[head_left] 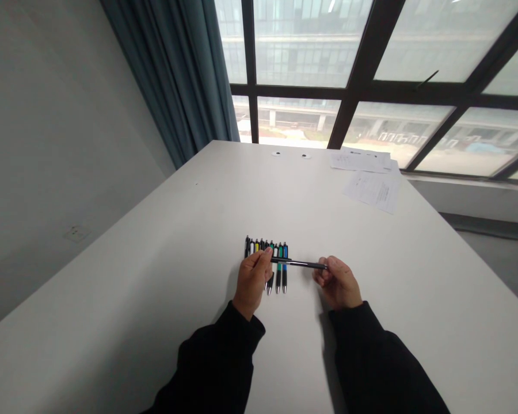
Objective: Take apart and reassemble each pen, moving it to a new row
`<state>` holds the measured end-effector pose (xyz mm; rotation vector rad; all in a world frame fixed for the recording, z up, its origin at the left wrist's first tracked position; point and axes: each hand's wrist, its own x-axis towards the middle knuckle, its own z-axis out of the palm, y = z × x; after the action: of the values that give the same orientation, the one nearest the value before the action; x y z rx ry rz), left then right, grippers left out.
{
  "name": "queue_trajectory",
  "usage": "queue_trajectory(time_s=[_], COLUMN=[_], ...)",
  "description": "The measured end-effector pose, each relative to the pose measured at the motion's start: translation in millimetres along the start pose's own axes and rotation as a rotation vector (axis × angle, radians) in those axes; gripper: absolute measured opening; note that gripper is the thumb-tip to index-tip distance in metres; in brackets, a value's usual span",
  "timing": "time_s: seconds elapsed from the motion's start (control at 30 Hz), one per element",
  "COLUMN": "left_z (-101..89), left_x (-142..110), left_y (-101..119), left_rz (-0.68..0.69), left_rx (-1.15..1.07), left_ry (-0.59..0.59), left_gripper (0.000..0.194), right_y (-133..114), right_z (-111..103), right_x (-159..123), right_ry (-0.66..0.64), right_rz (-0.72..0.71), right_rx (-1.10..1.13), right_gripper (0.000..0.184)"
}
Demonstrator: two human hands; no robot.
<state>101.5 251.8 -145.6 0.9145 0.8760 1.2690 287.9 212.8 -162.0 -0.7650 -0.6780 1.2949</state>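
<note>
Over a white table point(164, 276), holding a black pen point(300, 264) crosswise.
Grasping its ends in the left hand point(252, 283) and right hand point(337, 283), just above a row of pens point(278, 277).

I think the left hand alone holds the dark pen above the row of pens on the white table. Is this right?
Not quite: the head view shows that the left hand and the right hand both hold the dark pen, above the row of pens on the white table.

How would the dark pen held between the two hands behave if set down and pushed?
The dark pen looks stiff and light: the left hand and right hand hold it near its ends without visible sag. Its slim, round-looking barrel would probably roll easily on the smooth white table.
</note>
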Motion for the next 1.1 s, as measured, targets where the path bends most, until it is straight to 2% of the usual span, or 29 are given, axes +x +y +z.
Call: queue_trajectory(time_s=[0.2,0.33,0.47,0.6,0.7,0.8,0.9,1.0,1.1], left_z=[0.3,2.1,10.6,26.3,46.7,73.7,95.5,101.9,97.3], left_x=[0,1,-7,-28,-45,-56,-58,-54,-49], left_y=[1,-1,-8,-21,-33,-45,-53,-55,-51], left_rz=[0.001,-0.006,0.033,-0.031,-0.151,-0.248,-0.248,-0.165,-0.093], left_rx=[0.013,-0.025,-0.010,0.167,0.245,0.176,0.150,0.212,0.277], left_ry=[0.016,0.045,-0.035,-0.242,-0.327,-0.341,-0.363,-0.384,-0.305], left_gripper=[0.055,0.056,0.051,0.044,0.048,0.047,0.048,0.051,0.054], right_y=[0,6,8,5,2,-4,-12,-19,-22], right_z=[0,-4,-7,-12,-20,-29,-34,-33,-26], right_x=[1,1,-1,-20,-42,-60,-64,-58,-53], right_ry=[0.037,0.098,0.119,0.076,0.054,0.046,0.071,0.086,0.016], right_rz=[-0.020,-0.020,-0.062,-0.097,-0.107,-0.115,-0.103,-0.068,-0.057], right_rx=[-0.041,-0.178,-0.302,-0.316,-0.328,-0.315,-0.311,-0.458,-0.594], right_gripper=[0.041,0.042,0.040,0.040,0.038,0.037,0.040,0.051,0.058])
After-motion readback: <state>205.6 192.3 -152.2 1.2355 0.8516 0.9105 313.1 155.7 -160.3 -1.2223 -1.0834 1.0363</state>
